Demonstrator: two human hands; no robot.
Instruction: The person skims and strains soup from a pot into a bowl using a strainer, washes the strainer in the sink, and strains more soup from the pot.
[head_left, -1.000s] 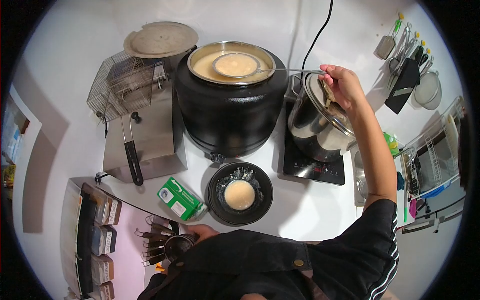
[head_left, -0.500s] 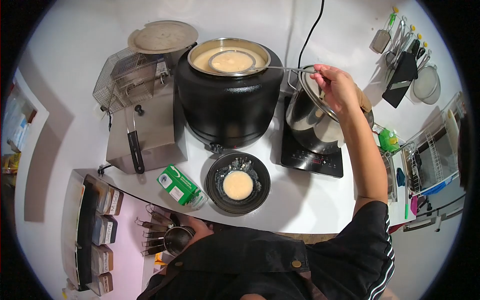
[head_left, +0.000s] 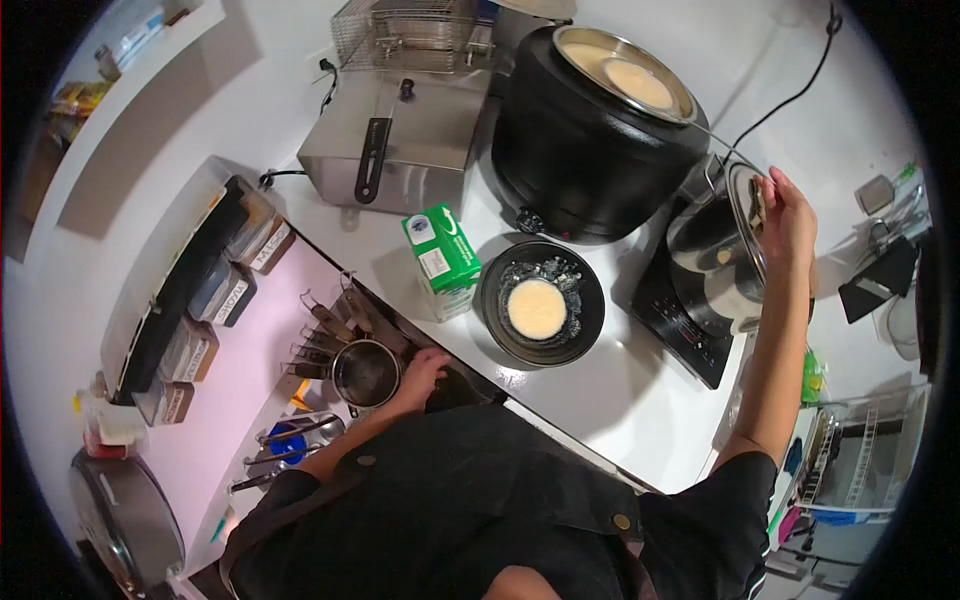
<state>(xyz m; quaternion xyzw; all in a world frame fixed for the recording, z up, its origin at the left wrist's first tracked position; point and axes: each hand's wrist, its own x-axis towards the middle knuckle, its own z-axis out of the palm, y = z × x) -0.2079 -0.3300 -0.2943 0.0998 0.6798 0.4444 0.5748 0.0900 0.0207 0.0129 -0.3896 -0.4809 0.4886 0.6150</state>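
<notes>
My right hand (head_left: 788, 228) is closed at the end of a long thin handle. That handle belongs to a round strainer (head_left: 640, 84), which sits in creamy liquid inside a black soup kettle (head_left: 600, 140). Close behind the hand stands a steel pot (head_left: 705, 265) with a lid. My left hand (head_left: 426, 380) is low by the front counter edge, fingers apart, with nothing seen in it. Beside it hangs a small saucepan (head_left: 366, 375). On the counter, a dark bowl (head_left: 590, 335) holds pale batter-like liquid with white residue round its sides.
A green and white carton (head_left: 443, 255) stands left of the bowl. Behind it are a steel fryer (head_left: 330, 160) and wire baskets (head_left: 405, 35). The pot rests on a black induction cooker (head_left: 685, 335). Labelled containers (head_left: 232, 290) line the left side. Utensils (head_left: 880, 275) hang at right.
The view has turned left, so the counter appears tilted. My left hand has come out further beside the saucepan. My right hand remains at the strainer's handle.
</notes>
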